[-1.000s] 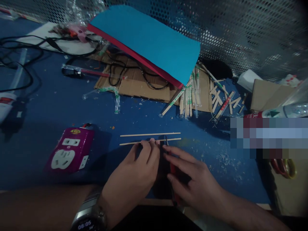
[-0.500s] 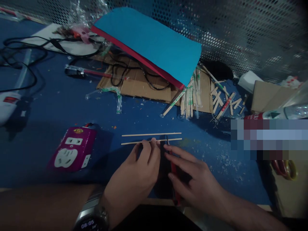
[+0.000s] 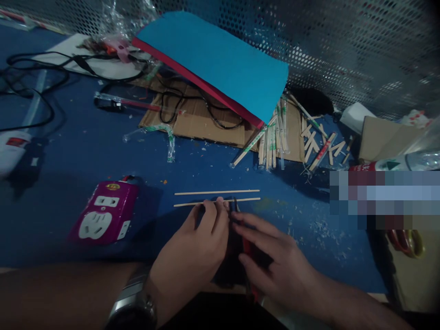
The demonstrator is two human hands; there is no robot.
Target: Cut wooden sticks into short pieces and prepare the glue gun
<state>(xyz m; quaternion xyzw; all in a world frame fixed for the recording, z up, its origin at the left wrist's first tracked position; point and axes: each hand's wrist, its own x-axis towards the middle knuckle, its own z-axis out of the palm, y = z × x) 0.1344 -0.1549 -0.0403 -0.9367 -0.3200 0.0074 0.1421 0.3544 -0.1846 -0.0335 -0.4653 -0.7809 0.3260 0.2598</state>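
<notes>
Two thin wooden sticks lie roughly parallel on the blue tabletop, the farther stick (image 3: 216,192) untouched. My left hand (image 3: 197,247), with a metal-banded watch on the wrist, is closed with its fingertips on the nearer stick (image 3: 187,204), hiding part of it. Just to its right, my right hand (image 3: 280,252) is closed around a red-handled tool (image 3: 248,250). The tool's narrow dark tip is at the nearer stick, beside my left fingertips. Its exact kind is hard to make out in the shadow.
A purple power socket (image 3: 106,211) sits at left. Behind lie cardboard (image 3: 202,126), a blue sheet (image 3: 220,59), wrapped chopsticks (image 3: 271,142) and short cut wood pieces (image 3: 312,144). A plastic bottle (image 3: 422,160) and scissor handles (image 3: 415,243) are at right. Black cables (image 3: 51,68) run far left.
The tip of the red-handled tool has shifted slightly left, closer to my left fingertips, along with my right fingers. My left hand and both sticks stay practically in place.
</notes>
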